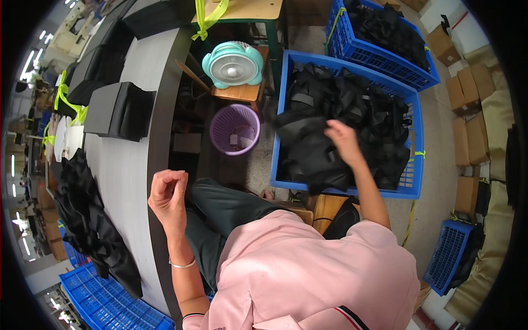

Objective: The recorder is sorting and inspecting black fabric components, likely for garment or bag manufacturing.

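My left hand (169,198) is held in the air by the edge of the grey table (124,181), its fingers curled against the thumb; nothing shows sticking out of it. Over the large blue crate (421,132) reaches my right hand (344,142), fingers stretched to the left. Just beyond its fingertips a black fabric piece (308,148) lies blurred on top of the pile, and no grip on it shows. Many more black fabric pieces (352,99) fill this crate. On the table, near its far end, stand stacks of flat black pieces (121,111).
A purple basket (214,132) stands left of the crate, with a turquoise fan (232,65) on a wooden stool (242,92) behind it. Another blue crate (379,58) of black pieces is at the far right. Black cloth (91,220) hangs along the table's left side. Cardboard boxes (470,137) line the right.
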A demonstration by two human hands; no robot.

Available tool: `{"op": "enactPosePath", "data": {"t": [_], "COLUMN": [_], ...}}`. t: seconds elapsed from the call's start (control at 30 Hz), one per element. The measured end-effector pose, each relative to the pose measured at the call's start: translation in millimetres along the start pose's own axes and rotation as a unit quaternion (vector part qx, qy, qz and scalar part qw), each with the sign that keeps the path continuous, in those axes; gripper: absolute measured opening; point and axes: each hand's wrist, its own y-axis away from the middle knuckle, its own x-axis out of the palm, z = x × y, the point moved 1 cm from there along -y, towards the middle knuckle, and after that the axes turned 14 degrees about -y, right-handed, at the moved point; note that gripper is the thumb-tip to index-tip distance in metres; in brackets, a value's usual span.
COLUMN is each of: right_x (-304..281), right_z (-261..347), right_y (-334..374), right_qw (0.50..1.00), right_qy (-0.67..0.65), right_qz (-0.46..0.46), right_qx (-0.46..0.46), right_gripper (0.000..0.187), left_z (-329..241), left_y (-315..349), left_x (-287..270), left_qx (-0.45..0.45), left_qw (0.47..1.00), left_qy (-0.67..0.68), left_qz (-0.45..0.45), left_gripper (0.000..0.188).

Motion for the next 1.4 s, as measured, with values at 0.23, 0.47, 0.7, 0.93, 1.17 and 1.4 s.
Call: {"op": "enactPosePath", "data": {"t": [0.23, 0.47, 0.7, 0.93, 1.17, 1.4], "right_x": [-233, -335, 37, 253, 363, 446], "right_z": [19, -13, -80, 14, 67, 126], "right_y": [-66, -112, -31, 84, 131, 184], "right_qw": [0.984, 0.802, 0.896, 0.748, 0.662, 0.650], "right_qy": [-0.078, 0.491, 0.347, 0.339, 0.288, 0.114], "right_qz": [-0.142, -0.332, 0.217, 0.502, 0.575, 0.568], "right_qx": [-0.072, -0.076, -0.172, -0.273, -0.386, -0.492], "right_gripper": [0.051, 0.050, 0.042, 0.046, 0.038, 0.037], "left_z": [43, 71, 93, 138, 202, 202], "left_y": [58, 107, 151, 172, 141, 161], "left_x": [-29, -43, -95, -232, -311, -297], "left_qx": [-0.158, -0.230, -0.259, -0.152, -0.307, -0.262], "left_qw": [0.987, 0.970, 0.932, 0.785, 0.691, 0.722], "left_qy": [0.004, 0.038, 0.061, -0.201, -0.162, -0.122], "left_qz": [0.002, -0.070, -0.244, -0.566, -0.634, -0.629], "left_gripper": [0.009, 0.013, 0.012, 0.017, 0.053, 0.034]}}
